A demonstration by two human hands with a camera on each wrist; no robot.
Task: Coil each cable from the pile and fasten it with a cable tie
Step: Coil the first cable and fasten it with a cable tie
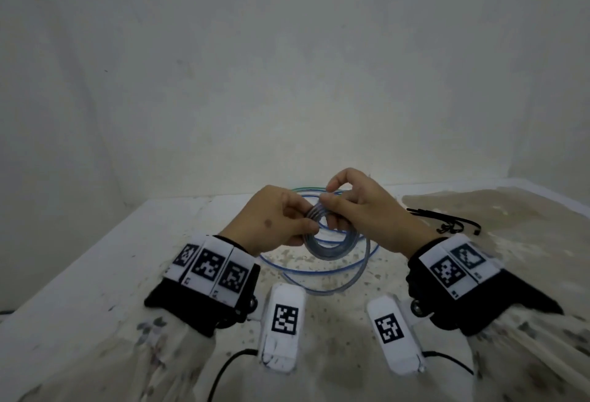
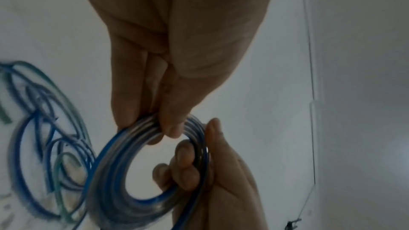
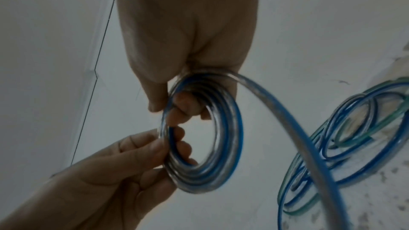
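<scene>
A small coil of clear cable with a blue stripe (image 1: 329, 246) (image 2: 124, 172) (image 3: 212, 160) is held above the table between both hands. My left hand (image 1: 287, 222) (image 2: 155, 128) pinches the coil's left side with thumb and fingers. My right hand (image 1: 338, 207) (image 3: 177, 104) grips the coil's top, fingers curled through the ring. A loose tail of the same cable (image 3: 298, 128) runs from the coil down to the table. The pile of blue and green striped cables (image 1: 319, 270) (image 2: 44, 137) (image 3: 354, 128) lies under the hands.
A bunch of black cable ties (image 1: 447, 221) lies on the table right of my right hand. The white, stained table (image 1: 127, 258) meets a white wall behind. Two white marker blocks (image 1: 282, 328) hang from the wrists.
</scene>
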